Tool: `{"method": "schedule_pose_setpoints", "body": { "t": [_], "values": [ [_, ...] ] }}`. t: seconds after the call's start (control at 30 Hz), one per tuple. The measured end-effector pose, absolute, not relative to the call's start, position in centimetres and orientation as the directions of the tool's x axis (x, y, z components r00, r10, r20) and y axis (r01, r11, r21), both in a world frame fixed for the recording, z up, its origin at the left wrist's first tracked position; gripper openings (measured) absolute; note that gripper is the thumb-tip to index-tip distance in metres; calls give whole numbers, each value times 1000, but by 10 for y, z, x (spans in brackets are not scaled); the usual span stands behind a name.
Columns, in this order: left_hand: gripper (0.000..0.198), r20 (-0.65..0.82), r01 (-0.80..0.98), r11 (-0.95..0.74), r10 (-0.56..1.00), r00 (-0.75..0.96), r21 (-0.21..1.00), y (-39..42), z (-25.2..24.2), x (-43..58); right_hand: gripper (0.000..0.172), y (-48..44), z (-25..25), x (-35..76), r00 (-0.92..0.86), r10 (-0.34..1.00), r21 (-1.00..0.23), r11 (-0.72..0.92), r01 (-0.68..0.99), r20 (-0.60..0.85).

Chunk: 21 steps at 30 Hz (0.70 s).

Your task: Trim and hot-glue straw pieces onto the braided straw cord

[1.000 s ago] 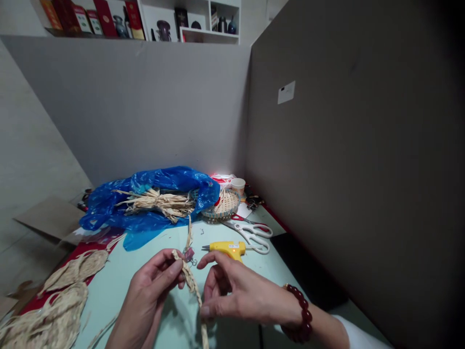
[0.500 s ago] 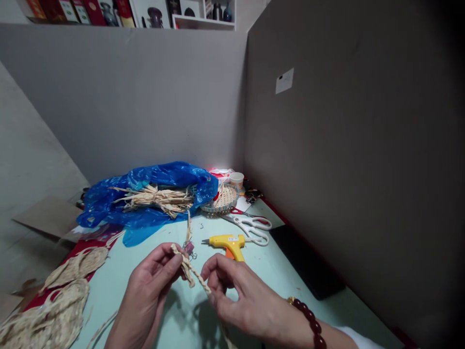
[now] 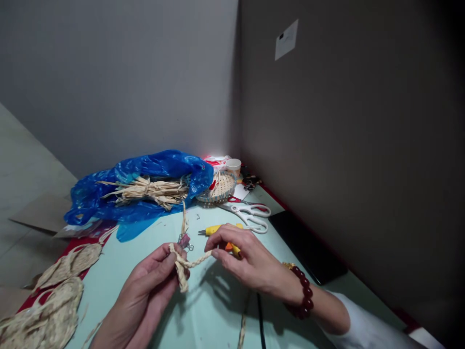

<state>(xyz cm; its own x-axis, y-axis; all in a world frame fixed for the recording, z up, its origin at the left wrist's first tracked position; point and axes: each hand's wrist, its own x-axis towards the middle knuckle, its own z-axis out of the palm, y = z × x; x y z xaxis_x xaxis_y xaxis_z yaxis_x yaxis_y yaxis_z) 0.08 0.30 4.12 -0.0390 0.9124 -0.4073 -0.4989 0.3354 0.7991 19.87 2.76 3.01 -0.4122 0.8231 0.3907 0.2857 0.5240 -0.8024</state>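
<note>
A pale braided straw cord (image 3: 198,261) is stretched between my two hands above the table. My left hand (image 3: 150,281) pinches its folded end between thumb and fingers, and a short braided piece hangs below the thumb. With thumb and fingertips, my right hand (image 3: 247,257) grips the cord further along. The yellow glue gun (image 3: 212,229) lies behind my right hand, which partly hides it. Close beyond my left fingertips are a small purplish object and metal clips (image 3: 185,241). Another strand (image 3: 242,327) of the cord trails down at the table's front.
A blue plastic bag (image 3: 163,162) with a bundle of dry straw (image 3: 148,190) lies at the back left. Behind the glue gun are white-handled scissors (image 3: 250,213), a round woven basket (image 3: 220,188) and a cup (image 3: 233,166). Braided soles (image 3: 47,315) lie left; a black flat panel (image 3: 307,247) lies right.
My right hand has moved up and right, swinging the cord from a downward slant to nearly level. The camera view has tilted down.
</note>
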Motion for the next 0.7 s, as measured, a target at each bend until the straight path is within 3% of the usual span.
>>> {"method": "schedule_pose_setpoints", "body": {
  "t": [0.23,0.47,0.7],
  "values": [
    [21,-540,-548,421,839,-68,723,3,36,2,10,28,14,193,-447,829,-798,503,332,336],
    [17,-500,-459,427,865,-45,779,7,28,0,8,31,23,203,-484,824,-750,512,418,293],
    [23,-464,-411,419,886,-9,809,8,26,1,17,40,30,241,-263,952,-581,306,755,159]
  ]
}}
